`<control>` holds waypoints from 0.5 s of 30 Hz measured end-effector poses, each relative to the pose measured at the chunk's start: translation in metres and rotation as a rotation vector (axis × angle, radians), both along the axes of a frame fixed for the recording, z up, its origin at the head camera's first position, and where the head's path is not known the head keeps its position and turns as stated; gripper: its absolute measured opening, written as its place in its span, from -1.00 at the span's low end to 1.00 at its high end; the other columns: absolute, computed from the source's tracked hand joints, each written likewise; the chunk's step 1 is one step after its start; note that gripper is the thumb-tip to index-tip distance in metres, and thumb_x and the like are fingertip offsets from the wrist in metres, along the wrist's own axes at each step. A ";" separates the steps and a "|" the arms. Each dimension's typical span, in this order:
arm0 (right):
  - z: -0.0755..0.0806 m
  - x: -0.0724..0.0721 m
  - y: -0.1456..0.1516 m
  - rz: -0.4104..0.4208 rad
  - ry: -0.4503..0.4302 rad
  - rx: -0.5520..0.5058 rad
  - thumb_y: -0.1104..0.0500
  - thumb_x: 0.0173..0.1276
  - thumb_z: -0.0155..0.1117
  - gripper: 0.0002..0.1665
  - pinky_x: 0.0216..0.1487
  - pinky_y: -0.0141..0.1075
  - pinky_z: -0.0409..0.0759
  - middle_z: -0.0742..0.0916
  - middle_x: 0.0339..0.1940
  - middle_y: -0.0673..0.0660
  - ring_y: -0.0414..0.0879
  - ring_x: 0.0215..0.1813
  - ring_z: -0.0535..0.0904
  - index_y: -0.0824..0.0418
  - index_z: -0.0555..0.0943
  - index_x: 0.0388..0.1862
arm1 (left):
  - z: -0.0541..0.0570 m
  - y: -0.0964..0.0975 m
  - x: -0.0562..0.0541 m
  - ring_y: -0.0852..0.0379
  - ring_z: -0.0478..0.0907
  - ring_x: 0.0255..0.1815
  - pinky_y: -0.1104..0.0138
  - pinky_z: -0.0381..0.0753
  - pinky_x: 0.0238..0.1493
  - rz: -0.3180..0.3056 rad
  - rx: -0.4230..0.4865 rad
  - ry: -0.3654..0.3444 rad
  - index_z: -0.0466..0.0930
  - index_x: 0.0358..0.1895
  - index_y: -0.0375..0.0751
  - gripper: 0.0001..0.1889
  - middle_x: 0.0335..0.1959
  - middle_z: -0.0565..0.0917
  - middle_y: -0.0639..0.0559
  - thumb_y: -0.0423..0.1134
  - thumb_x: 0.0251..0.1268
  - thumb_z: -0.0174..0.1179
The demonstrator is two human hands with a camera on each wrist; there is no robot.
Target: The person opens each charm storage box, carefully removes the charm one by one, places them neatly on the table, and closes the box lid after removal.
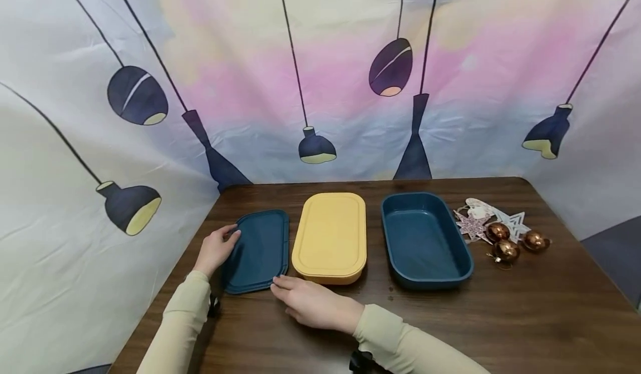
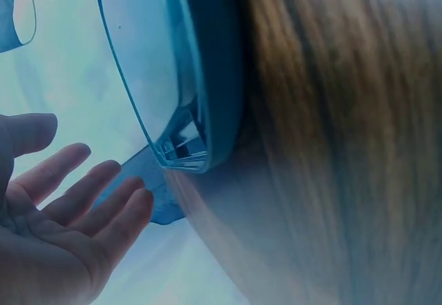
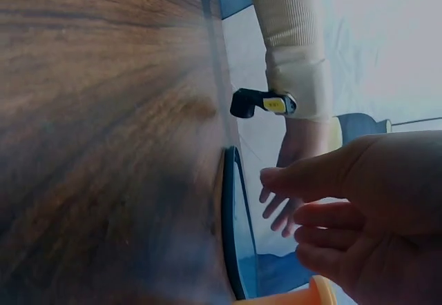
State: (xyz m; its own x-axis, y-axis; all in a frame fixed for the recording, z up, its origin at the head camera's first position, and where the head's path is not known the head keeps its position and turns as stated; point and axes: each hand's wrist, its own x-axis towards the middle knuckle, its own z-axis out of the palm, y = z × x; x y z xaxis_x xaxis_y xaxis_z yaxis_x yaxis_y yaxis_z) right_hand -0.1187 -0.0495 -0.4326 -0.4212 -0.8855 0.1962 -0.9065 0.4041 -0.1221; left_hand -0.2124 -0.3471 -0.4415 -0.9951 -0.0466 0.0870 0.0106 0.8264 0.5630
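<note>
A flat dark blue lid (image 1: 257, 249) lies at the left of the table. My left hand (image 1: 217, 250) is at its left edge, with fingers loosely extended and holding nothing. In the left wrist view the fingers of that hand (image 2: 76, 222) are spread apart beside a blue rim (image 2: 217, 77). My right hand (image 1: 315, 303) hovers by the lid's near right corner, fingers fairly straight and nothing in its grip. Whether its fingertips touch the lid, I cannot tell. The yellow lidded box (image 1: 330, 235) sits just beyond the right hand.
An uncovered blue box (image 1: 425, 237) stands right of the yellow one. Farther right are several ornaments: a pink glittery star (image 1: 472, 225), a pale star (image 1: 513, 225) and brown shiny balls (image 1: 506, 250). A printed curtain (image 1: 350, 112) hangs behind the wooden table (image 1: 526, 318).
</note>
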 end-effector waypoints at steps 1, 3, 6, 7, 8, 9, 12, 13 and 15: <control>-0.001 0.000 -0.001 -0.011 -0.011 0.014 0.19 0.43 0.36 -0.38 0.39 -0.35 0.36 0.50 0.44 0.23 -0.03 0.48 0.38 0.31 0.48 0.42 | 0.000 0.000 -0.002 -0.43 0.49 0.20 -0.20 0.48 0.15 -0.009 0.005 0.000 0.41 0.40 -0.43 -0.50 0.27 0.48 -0.51 -0.14 0.61 0.02; -0.003 0.001 -0.004 -0.030 -0.037 0.051 0.17 0.44 0.35 -0.36 0.40 -0.36 0.34 0.49 0.46 0.23 -0.03 0.49 0.36 0.31 0.46 0.43 | -0.001 -0.001 -0.005 -0.42 0.49 0.22 -0.19 0.48 0.17 -0.016 0.015 -0.017 0.39 0.42 -0.42 -0.50 0.29 0.48 -0.50 -0.15 0.61 0.02; -0.008 0.001 -0.010 -0.044 -0.052 0.099 0.13 0.46 0.33 -0.35 0.43 -0.36 0.29 0.47 0.47 0.24 -0.03 0.51 0.32 0.31 0.44 0.45 | -0.003 -0.004 -0.006 -0.42 0.49 0.22 -0.17 0.50 0.15 -0.007 0.011 -0.039 0.37 0.42 -0.44 -0.50 0.30 0.47 -0.50 -0.18 0.61 0.01; -0.009 0.001 -0.012 -0.047 -0.057 0.107 0.11 0.47 0.31 -0.35 0.44 -0.36 0.28 0.46 0.47 0.25 -0.02 0.52 0.32 0.31 0.43 0.45 | -0.004 -0.006 -0.007 -0.41 0.49 0.21 -0.17 0.51 0.14 -0.001 0.009 -0.043 0.37 0.42 -0.45 -0.51 0.29 0.47 -0.50 -0.20 0.61 0.00; -0.011 0.001 -0.013 -0.052 -0.062 0.113 0.10 0.49 0.29 -0.36 0.45 -0.35 0.27 0.45 0.47 0.26 -0.01 0.52 0.31 0.32 0.43 0.45 | -0.004 -0.007 -0.008 -0.41 0.49 0.21 -0.17 0.52 0.13 0.000 0.004 -0.046 0.37 0.42 -0.46 -0.52 0.29 0.47 -0.51 -0.23 0.61 0.00; -0.012 0.001 -0.015 -0.060 -0.076 0.115 0.10 0.51 0.26 -0.37 0.46 -0.33 0.26 0.44 0.48 0.27 0.01 0.53 0.30 0.33 0.43 0.45 | -0.005 -0.008 -0.009 -0.41 0.49 0.21 -0.16 0.52 0.12 -0.003 0.001 -0.048 0.37 0.41 -0.46 -0.53 0.28 0.48 -0.51 -0.25 0.60 0.00; -0.016 0.000 -0.017 -0.091 -0.127 0.125 0.10 0.57 0.17 -0.40 0.48 -0.28 0.24 0.40 0.50 0.31 0.07 0.55 0.26 0.36 0.41 0.46 | -0.007 -0.009 -0.015 -0.42 0.44 0.25 -0.17 0.50 0.14 -0.031 -0.010 -0.056 0.36 0.42 -0.48 -0.54 0.31 0.44 -0.52 -0.32 0.58 -0.01; -0.018 0.000 -0.018 -0.099 -0.143 0.132 0.09 0.59 0.14 -0.41 0.48 -0.27 0.24 0.37 0.52 0.32 0.09 0.56 0.23 0.37 0.40 0.46 | -0.007 -0.009 -0.017 -0.43 0.42 0.27 -0.18 0.49 0.14 -0.042 -0.012 -0.059 0.35 0.42 -0.48 -0.54 0.32 0.42 -0.53 -0.34 0.57 -0.02; -0.020 0.000 -0.020 -0.118 -0.185 0.151 0.08 0.60 0.11 -0.39 0.49 -0.27 0.21 0.32 0.55 0.32 0.10 0.58 0.17 0.36 0.36 0.49 | -0.007 -0.009 -0.020 -0.45 0.39 0.29 -0.19 0.47 0.17 -0.056 -0.015 -0.066 0.34 0.42 -0.48 -0.54 0.35 0.38 -0.53 -0.36 0.56 -0.02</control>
State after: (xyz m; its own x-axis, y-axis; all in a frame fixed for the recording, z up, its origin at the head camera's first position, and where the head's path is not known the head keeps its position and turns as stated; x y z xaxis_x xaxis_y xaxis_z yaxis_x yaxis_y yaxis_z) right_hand -0.1191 -0.0692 -0.4526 -0.5396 -0.8416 -0.0242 -0.8200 0.5318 -0.2116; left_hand -0.2319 -0.3557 -0.4489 -0.9997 0.0101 0.0211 0.0200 0.8340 0.5513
